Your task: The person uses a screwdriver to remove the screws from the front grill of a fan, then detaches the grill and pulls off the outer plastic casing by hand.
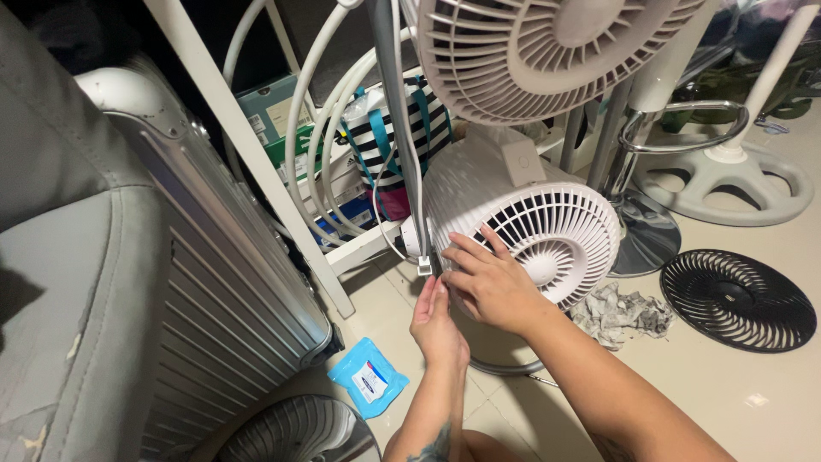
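While our right hand (492,287) lies flat, fingers spread, on the small round white plastic floor fan (530,227), our open left hand (438,325) touches its lower edge; next, we judge, a firmer two-handed hold.

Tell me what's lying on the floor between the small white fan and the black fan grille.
In the head view, a crumpled grey rag lies on the tiled floor between the small white fan and the black fan grille.

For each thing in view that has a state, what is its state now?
Small white fan: front grille on, both hands on its rim.
Black grille: off, flat on the floor.
Blue wipes pack: flap shut.
Grey rag: crumpled.
Left hand: open.
Right hand: open, fingers spread.
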